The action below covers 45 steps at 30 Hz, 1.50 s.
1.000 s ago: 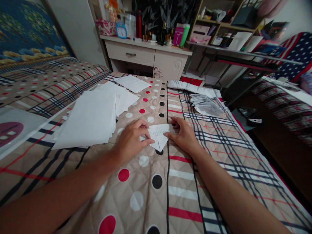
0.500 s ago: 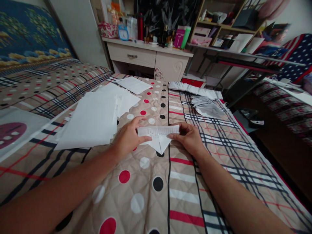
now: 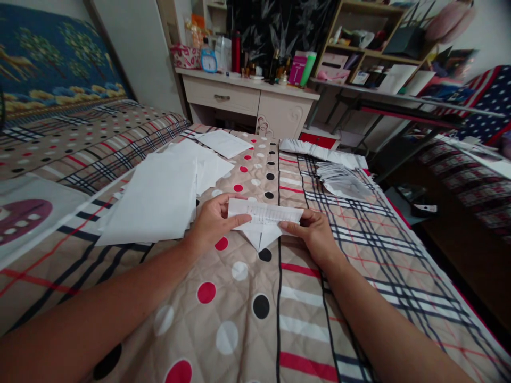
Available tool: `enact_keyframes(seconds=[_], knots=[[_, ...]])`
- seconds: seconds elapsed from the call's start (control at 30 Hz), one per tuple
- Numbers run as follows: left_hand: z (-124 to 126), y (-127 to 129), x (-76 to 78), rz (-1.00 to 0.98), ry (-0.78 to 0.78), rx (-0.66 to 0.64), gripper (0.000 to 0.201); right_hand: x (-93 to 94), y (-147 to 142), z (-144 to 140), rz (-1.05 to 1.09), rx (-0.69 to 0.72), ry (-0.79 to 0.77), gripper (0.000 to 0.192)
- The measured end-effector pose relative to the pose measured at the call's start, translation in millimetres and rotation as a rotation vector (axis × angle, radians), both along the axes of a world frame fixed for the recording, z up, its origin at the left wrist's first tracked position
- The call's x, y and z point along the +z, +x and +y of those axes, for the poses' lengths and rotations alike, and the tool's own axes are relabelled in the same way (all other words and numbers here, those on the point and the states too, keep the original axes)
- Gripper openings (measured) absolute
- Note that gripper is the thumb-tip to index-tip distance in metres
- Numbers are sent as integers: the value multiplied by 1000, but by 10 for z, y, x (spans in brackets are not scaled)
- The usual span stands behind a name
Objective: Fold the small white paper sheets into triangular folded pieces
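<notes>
A folded white paper piece, with a flat top strip and a point hanging below, is lifted a little above the quilted bedspread. My left hand pinches its left end. Gripping the right end are the fingers of my right hand. To the left of my hands lies a stack of plain white sheets.
Several finished folded pieces lie in a pile and a row at the far right of the bed. A loose sheet lies farther back. Beyond stand a white dresser with bottles and a cluttered shelf.
The paper lay pressed flat on the bedspread a second ago; both hands have since lifted it and hold it by its ends.
</notes>
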<state>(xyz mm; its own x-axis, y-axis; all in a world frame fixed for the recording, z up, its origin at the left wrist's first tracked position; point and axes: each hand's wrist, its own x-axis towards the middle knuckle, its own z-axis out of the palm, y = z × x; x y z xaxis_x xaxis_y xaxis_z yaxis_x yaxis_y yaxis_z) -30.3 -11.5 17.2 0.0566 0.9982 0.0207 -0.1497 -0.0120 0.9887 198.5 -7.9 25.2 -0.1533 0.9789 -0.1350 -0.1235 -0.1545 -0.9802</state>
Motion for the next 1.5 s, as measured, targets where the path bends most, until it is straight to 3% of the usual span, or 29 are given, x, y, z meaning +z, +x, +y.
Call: enact_keyframes(seconds=[0.13,0.23,0.33,0.43,0.53,0.63,0.77,0.9,1.07,1.27,1.37,1.5], knots=[[7,4,-50,74,11,20,54,-24,-18,10,-59,26,95,43],[-4,21,-49,88,61,42,55,37,-22,27,-134,-16,264,46],[-53,64,15,123,91,36,54,210,-44,3,-440,-42,572,50],[-127,110,115,220,179,29,45,406,-94,-66,-838,18,870,58],[-200,135,198,364,349,53,36,526,-145,-140,-996,113,963,62],[-247,142,232,445,463,70,30,569,-168,-179,-997,155,920,56],[-244,138,224,388,469,78,28,588,-150,-169,-952,145,835,48],[-188,105,199,265,285,63,38,563,-72,-91,-866,136,645,49],[-94,40,116,85,98,30,53,434,93,91,-501,166,308,54],[-18,7,34,-3,-23,-55,69,282,226,237,-301,212,89,60],[-13,-15,90,96,69,-44,61,322,227,207,-375,187,269,38],[-23,-131,197,478,441,98,27,436,202,104,-644,-50,921,11]])
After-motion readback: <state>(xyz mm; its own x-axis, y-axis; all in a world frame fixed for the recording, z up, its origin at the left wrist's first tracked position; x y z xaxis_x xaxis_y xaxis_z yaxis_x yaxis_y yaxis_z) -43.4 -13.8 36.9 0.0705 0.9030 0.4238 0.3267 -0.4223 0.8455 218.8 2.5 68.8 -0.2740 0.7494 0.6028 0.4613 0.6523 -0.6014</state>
